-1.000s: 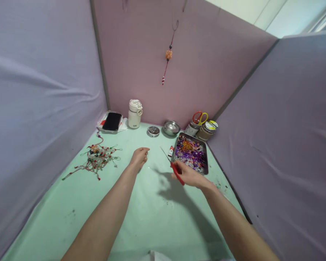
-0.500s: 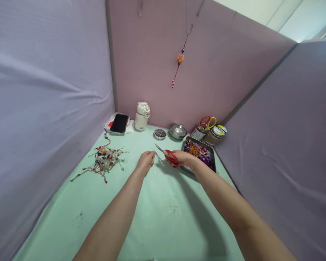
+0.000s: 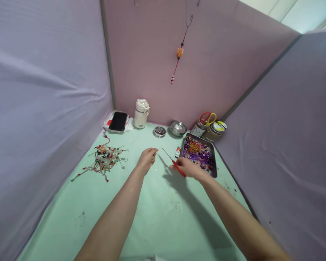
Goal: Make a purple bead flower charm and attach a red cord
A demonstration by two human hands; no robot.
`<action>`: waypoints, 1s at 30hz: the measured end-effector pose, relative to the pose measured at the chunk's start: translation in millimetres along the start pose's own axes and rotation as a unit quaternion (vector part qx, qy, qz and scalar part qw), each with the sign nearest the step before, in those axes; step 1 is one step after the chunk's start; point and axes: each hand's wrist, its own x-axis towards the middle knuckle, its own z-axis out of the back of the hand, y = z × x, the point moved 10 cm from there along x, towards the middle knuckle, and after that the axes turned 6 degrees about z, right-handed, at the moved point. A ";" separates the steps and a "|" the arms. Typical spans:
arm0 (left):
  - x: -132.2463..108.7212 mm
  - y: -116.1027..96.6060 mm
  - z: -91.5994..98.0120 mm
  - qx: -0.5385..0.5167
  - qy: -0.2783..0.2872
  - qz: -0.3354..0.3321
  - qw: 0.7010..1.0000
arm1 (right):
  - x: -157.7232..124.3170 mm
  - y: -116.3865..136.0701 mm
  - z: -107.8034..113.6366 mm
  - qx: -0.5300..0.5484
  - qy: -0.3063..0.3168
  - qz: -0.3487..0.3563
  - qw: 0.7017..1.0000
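Observation:
Red-handled scissors [image 3: 178,168] are in my right hand [image 3: 188,167], their blades looking closed and pointing up and left toward my left hand. A small gap parts the blade tip from my left fingers. My left hand [image 3: 147,158] is closed in a pinch above the green table; what it pinches is too small to make out. Just beyond my right hand lies a small red-and-white item [image 3: 177,152], beside a dark metal tray [image 3: 214,156] of purple and mixed beads with a coil of orange-yellow cord.
Beaded strings [image 3: 105,159] lie heaped at left. Along the back stand a phone [image 3: 118,121], a white bottle [image 3: 141,115], a small round tin [image 3: 159,131], a metal bowl [image 3: 178,128] and jars [image 3: 215,131], one holding scissors. A beaded cord [image 3: 179,53] hangs from a hook.
My right hand has drawn back to the right and down with the scissors, away from my left hand. The red-and-white item has come into view. My left hand stays nearly in place.

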 end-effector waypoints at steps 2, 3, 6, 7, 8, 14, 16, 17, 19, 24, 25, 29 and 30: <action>-1.9 -1.4 -6.8 -0.001 0.029 0.000 1.000 | -35.9 -13.3 0.1 -0.075 -0.036 -0.006 0.997; -3.2 -1.5 -11.6 -0.001 0.046 0.002 0.999 | -54.3 -21.6 -2.6 -0.098 -0.046 -0.014 0.994; -9.6 2.4 -30.8 0.002 0.103 0.014 0.995 | -101.7 -54.2 -20.5 -0.126 -0.030 -0.077 0.989; -12.4 5.1 -38.1 0.004 0.122 0.021 0.992 | -113.2 -62.9 -24.3 -0.133 -0.034 -0.095 0.986; -15.4 8.2 -45.2 0.007 0.141 0.029 0.990 | -122.1 -68.7 -25.9 -0.141 -0.047 -0.104 0.983; -30.9 25.6 -71.6 0.036 0.215 0.074 0.973 | -132.5 -62.8 -16.7 -0.174 -0.085 -0.111 0.975; -33.4 28.0 -74.0 0.043 0.227 0.081 0.970 | -119.0 -41.8 1.4 -0.139 -0.134 -0.062 0.979; -34.2 28.4 -74.6 0.047 0.233 0.082 0.968 | -109.8 -29.6 13.5 -0.100 -0.175 -0.026 0.979; -35.0 28.1 -74.7 0.054 0.242 0.080 0.965 | -88.5 -11.4 35.3 0.003 -0.252 0.042 0.967; -33.8 26.8 -70.0 0.072 0.242 0.077 0.965 | -30.4 -11.3 38.4 0.246 -0.300 0.087 0.918; -33.7 26.9 -69.7 0.074 0.242 0.078 0.964 | -23.9 -12.6 34.3 0.268 -0.300 0.089 0.911; -34.4 31.0 -73.0 0.082 0.247 0.088 0.961 | -19.7 -17.5 25.2 0.298 -0.320 0.082 0.895; -34.8 32.7 -74.5 0.085 0.249 0.091 0.960 | -21.4 -18.2 25.2 0.300 -0.327 0.080 0.893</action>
